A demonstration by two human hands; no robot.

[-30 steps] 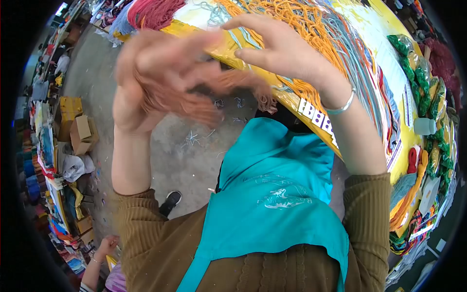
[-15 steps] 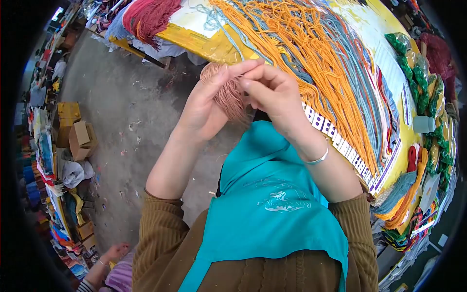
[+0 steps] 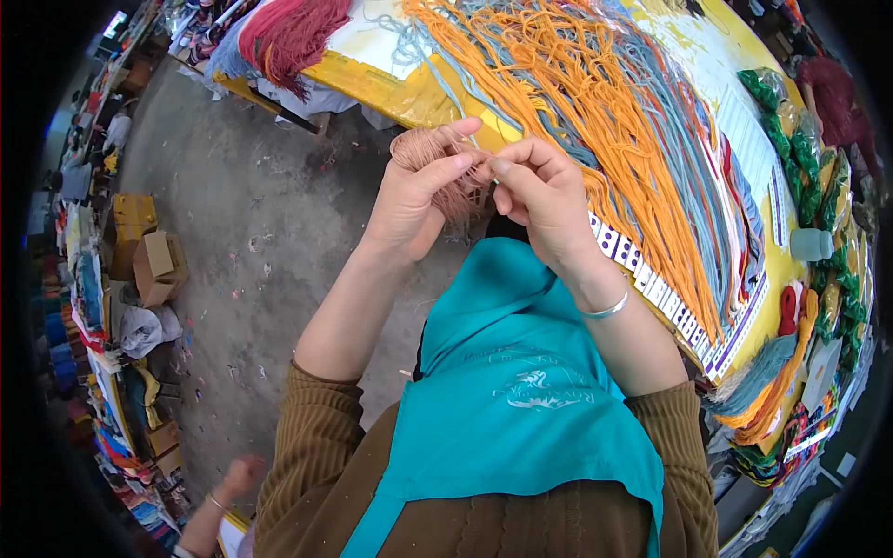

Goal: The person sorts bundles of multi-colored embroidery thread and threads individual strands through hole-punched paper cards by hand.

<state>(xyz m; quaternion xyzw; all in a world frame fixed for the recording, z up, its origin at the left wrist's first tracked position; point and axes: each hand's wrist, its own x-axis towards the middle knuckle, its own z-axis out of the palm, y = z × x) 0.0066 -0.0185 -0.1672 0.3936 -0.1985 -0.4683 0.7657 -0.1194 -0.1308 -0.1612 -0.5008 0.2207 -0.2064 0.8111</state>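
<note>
A hank of dusty-pink thread (image 3: 416,149) is held by my left hand (image 3: 409,200), its strands passing behind the thumb and fingers and hanging below. My right hand (image 3: 544,191) meets it at the fingertips, thumb and index finger pinched on strands drawn from the hank. Exactly how many strands lie in the pinch is too small to tell. Both hands are in front of the yellow table edge, above the teal apron (image 3: 502,409). Close by on the table lie long orange threads (image 3: 595,102) and grey-blue threads (image 3: 665,139).
White cards with dark holes (image 3: 642,270) line the table's near edge. Crimson yarn (image 3: 284,42) lies at the table's far left corner. Green-wrapped bundles (image 3: 828,205) and a translucent cup (image 3: 811,245) are at right. Cardboard boxes (image 3: 158,265) stand left; another person's hand (image 3: 244,472) shows lower left.
My left thumb has moved toward the right fingertips, and the pink hank has turned and spread in my hand. Both hands have shifted slightly. The other person's arm has moved.
</note>
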